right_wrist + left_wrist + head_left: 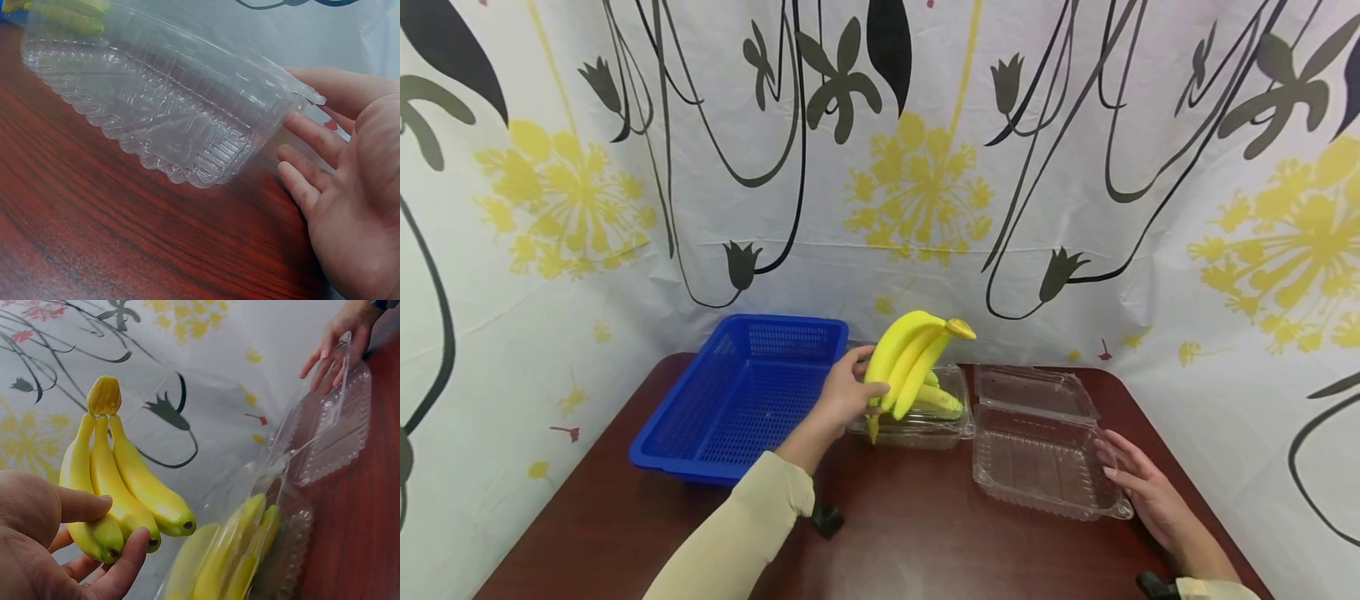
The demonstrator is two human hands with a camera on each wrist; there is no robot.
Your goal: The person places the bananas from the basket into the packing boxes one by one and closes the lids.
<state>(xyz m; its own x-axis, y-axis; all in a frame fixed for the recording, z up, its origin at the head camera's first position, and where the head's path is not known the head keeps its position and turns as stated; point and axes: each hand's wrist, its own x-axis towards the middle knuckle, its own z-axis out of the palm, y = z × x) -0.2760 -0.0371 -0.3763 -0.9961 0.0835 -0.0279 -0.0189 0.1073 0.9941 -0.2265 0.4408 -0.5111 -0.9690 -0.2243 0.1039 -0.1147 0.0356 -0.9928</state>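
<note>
My left hand [848, 390] holds a bunch of yellow bananas [119, 481] by its lower ends, stem upward, above a clear clamshell container [917, 435]. More yellow bananas [936, 398] are seen in that container. To its right lies a second clear plastic container [1037, 458] with its lid folded back and nothing seen inside. My right hand [1150, 492] pinches this container's right rim, thumb over the edge and fingers against the outer wall. In the right wrist view the lower fingers hang apart from the plastic.
A blue perforated basket [658, 429] stands at the left of the dark red-brown table [925, 533]. Behind and at both sides hangs a white cloth [917, 283] with plant and flower prints.
</note>
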